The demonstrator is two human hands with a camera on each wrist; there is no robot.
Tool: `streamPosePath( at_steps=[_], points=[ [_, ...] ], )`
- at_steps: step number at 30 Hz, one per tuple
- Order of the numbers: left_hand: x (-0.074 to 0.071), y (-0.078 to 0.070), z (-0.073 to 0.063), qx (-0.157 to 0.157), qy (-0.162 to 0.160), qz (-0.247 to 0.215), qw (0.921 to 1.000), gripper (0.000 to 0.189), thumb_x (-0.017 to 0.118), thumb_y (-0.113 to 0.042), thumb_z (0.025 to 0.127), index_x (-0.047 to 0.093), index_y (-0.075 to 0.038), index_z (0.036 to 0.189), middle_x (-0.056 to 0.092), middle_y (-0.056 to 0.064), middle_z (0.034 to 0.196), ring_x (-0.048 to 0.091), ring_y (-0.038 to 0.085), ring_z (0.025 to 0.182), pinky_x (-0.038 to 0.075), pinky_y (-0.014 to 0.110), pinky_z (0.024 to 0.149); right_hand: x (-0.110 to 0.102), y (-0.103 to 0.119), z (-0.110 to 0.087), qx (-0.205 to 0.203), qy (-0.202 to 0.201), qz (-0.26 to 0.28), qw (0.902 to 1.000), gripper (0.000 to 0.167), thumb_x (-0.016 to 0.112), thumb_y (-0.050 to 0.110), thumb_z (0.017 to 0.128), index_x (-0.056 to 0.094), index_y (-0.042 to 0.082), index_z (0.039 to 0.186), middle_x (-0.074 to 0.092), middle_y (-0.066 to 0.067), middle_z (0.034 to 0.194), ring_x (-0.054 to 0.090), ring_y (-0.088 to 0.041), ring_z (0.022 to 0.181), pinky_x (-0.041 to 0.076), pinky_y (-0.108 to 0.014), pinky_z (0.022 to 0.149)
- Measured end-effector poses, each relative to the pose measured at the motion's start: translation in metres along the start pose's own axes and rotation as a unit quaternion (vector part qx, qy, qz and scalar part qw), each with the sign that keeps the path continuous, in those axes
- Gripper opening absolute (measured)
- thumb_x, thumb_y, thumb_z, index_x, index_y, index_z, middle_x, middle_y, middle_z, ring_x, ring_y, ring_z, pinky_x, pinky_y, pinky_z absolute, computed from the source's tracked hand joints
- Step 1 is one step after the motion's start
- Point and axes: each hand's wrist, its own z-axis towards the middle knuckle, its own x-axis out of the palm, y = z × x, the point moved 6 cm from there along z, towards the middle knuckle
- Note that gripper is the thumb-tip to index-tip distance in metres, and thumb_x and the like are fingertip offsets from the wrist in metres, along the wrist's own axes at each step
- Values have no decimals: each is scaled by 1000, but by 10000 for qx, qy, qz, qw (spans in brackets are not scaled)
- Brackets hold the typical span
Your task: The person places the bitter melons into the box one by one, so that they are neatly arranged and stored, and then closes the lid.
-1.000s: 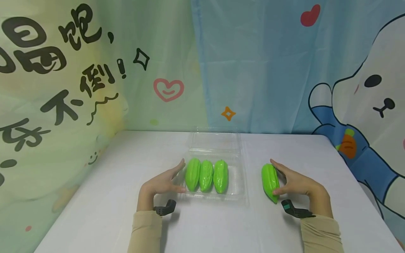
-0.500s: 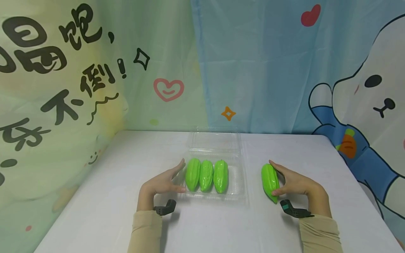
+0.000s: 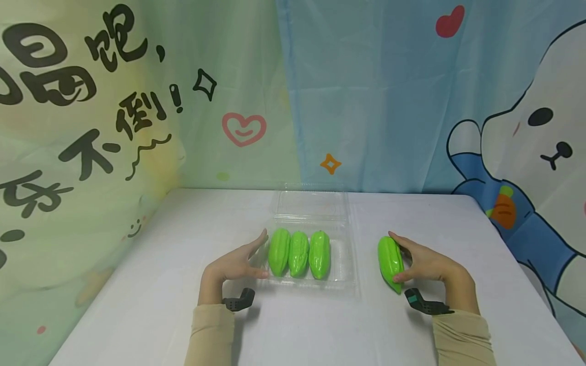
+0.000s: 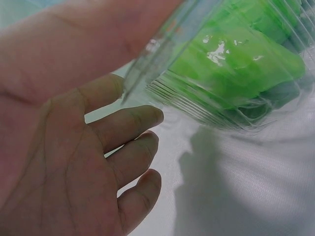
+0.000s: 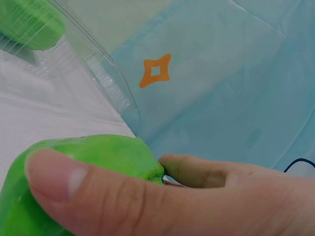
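My right hand holds a glossy green star fruit between thumb and fingers, right of a clear plastic box; the right wrist view shows the thumb across the star fruit. My left hand rests at the left side of the clear plastic box, thumb and forefinger spread along its edge. The left wrist view shows the other fingers loosely extended, with nothing in the palm. Three star fruits lie side by side in the box: left, middle and right.
The box's transparent lid lies folded back toward the far table edge. A white cloth covers the table. Behind it hangs a printed curtain. Each wrist wears a dark device, such as the right wrist band.
My right hand has shifted very slightly to the left with the star fruit still in its grasp. The left hand and the box have stayed in place.
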Motion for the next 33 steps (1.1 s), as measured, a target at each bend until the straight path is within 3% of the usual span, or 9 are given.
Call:
streamPosePath(
  at_steps=[18,33],
  points=[
    [0,0,0,71,-3,10,10000,107,77,-34,78,4,-13,154,6,8,161,17,33,145,20,50,118,-4,5,-1,-37,-98,14,9999,126,87,40,61,9,-2,151,17,-31,153,23,-49,139,27,-57,112],
    [0,-2,0,39,-3,-17,10000,108,77,-35,77,4,-13,154,7,8,160,17,33,146,20,50,118,-12,20,-5,-467,-310,138,9983,122,85,38,66,8,-4,151,18,-28,153,28,-45,139,28,-52,110]
  ],
)
